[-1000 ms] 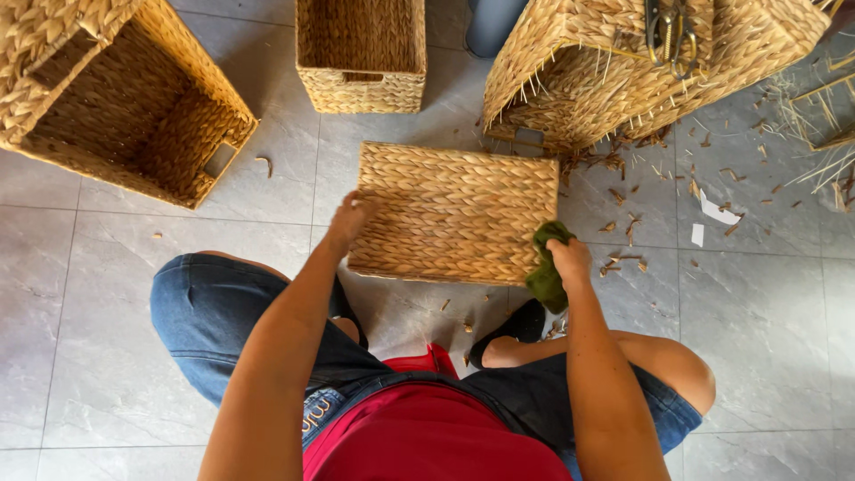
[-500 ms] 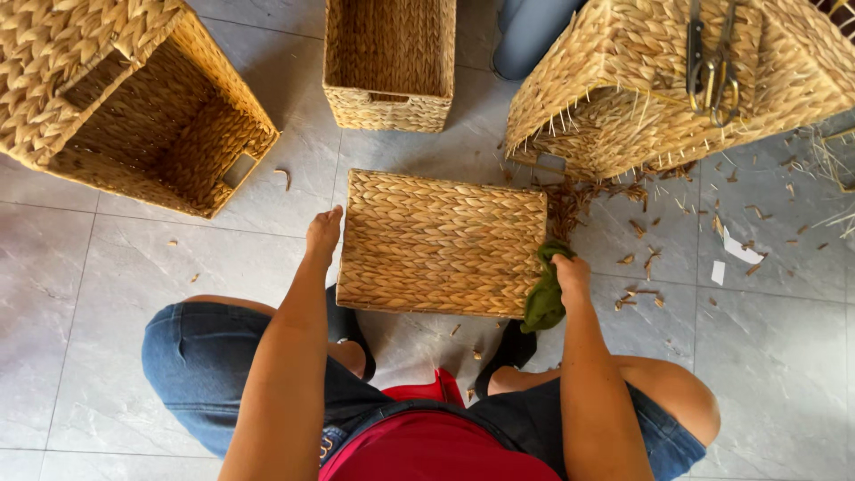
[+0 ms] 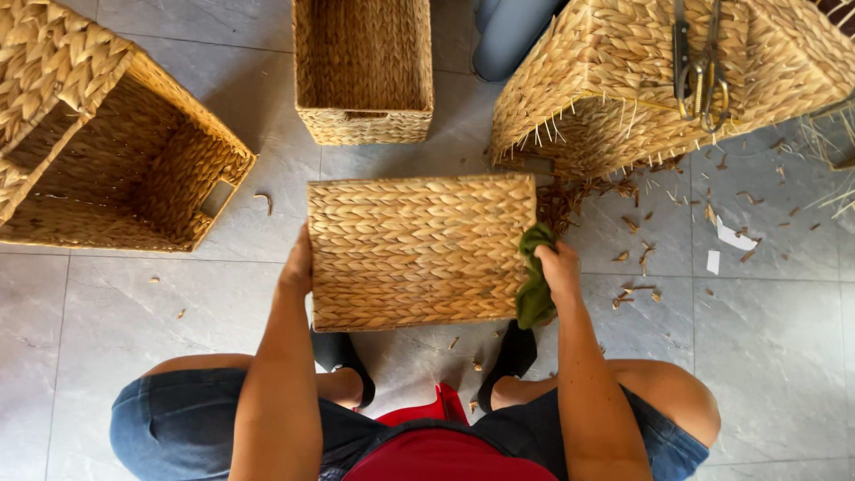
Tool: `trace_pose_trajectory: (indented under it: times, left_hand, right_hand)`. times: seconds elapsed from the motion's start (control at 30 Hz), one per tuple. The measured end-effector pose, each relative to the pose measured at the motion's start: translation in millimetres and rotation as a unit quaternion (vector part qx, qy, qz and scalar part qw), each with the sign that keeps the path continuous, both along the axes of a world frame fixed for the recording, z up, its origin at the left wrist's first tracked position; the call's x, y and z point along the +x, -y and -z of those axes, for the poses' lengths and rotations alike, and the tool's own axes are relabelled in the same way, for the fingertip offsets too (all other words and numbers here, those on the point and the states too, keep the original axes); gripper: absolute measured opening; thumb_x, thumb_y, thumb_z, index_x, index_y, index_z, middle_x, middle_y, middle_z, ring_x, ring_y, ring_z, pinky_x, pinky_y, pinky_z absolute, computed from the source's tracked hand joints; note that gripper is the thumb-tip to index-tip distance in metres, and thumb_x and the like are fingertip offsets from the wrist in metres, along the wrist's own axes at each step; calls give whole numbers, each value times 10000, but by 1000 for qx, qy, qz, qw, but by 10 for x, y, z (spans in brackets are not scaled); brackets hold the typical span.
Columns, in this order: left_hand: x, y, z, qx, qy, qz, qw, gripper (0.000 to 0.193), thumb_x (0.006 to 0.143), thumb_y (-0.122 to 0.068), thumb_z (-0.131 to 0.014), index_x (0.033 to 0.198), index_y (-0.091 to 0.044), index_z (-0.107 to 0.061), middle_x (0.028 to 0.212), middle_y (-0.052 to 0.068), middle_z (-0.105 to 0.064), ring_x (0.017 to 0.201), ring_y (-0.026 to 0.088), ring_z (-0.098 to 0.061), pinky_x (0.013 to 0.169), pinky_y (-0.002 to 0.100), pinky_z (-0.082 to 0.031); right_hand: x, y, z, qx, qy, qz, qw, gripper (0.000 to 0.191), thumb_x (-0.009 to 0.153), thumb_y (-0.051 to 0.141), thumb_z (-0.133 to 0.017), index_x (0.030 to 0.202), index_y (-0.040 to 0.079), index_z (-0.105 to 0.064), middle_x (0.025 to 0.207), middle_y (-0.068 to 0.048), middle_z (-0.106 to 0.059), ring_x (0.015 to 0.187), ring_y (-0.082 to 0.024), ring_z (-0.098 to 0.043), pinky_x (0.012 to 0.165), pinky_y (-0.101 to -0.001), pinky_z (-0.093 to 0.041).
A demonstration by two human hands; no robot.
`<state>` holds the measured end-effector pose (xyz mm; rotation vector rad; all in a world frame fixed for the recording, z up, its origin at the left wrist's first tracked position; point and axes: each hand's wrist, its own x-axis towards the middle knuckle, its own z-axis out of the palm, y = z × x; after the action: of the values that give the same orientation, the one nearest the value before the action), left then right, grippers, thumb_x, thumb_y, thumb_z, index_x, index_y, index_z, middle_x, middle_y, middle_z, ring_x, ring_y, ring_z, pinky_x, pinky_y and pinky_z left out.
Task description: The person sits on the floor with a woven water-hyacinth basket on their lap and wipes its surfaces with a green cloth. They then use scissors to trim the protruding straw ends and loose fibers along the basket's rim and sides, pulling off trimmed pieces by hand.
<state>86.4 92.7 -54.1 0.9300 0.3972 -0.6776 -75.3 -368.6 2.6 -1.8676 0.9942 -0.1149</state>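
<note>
A rectangular woven straw basket (image 3: 419,249) stands in front of my knees, one flat woven side facing up. My left hand (image 3: 297,263) presses flat against its left edge. Against the basket's right edge, my right hand (image 3: 559,270) grips a green cloth (image 3: 533,283). The cloth hangs down from the basket's right side towards my foot.
An open woven basket (image 3: 116,160) lies on its side at the left. Another open basket (image 3: 363,67) stands behind. At the right a large unfinished basket (image 3: 659,76) carries metal scissors (image 3: 699,62). Straw scraps (image 3: 641,258) litter the grey tiles. A person's grey leg (image 3: 512,36) shows at the top.
The basket has come closer and sits lower in view between my hands. My right hand with the cloth has slid up along its right edge.
</note>
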Motion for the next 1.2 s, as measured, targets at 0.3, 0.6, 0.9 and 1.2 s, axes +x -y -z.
trace_pose_trajectory:
  times: [0.3,0.6,0.9,1.2]
  left_hand:
    - [176,-478,-1257,3,168,-117,979,610,1066,-484,-428,1452,-26,-545,1408,133,-628,1250,250,-629,1050,388,-526]
    - [516,-728,-2094,-42,153,-37,987,732,1015,-624,-378,1496,-85,-493,1485,112,-573,1284,216,-624,1070,362,-524]
    - [923,-559,-2842,157,279,-31,947,679,914,-423,-707,1446,-32,-548,1357,116,-688,1229,224,-674,1066,343,-535]
    - [1772,-604,-2705,126,427,-92,891,700,868,-57,-558,1564,-121,-527,1432,100,-651,1264,211,-590,1106,344,-481]
  right_hand:
    - [132,-79,-1315,122,152,-93,976,267,850,60,-607,1079,-5,-728,924,-48,-727,782,-135,-670,712,-288,-550]
    - [-14,-8,-1716,162,116,-151,968,248,889,46,-589,1087,-32,-716,964,-53,-725,815,-128,-661,736,-270,-535]
    - [253,-135,-1221,35,88,-170,981,232,859,28,-648,1060,-55,-729,936,-80,-706,791,-157,-612,699,-321,-495]
    - [2436,-28,-860,-220,150,-205,942,212,941,119,-701,1111,-7,-701,999,-118,-709,887,-218,-691,771,-383,-525]
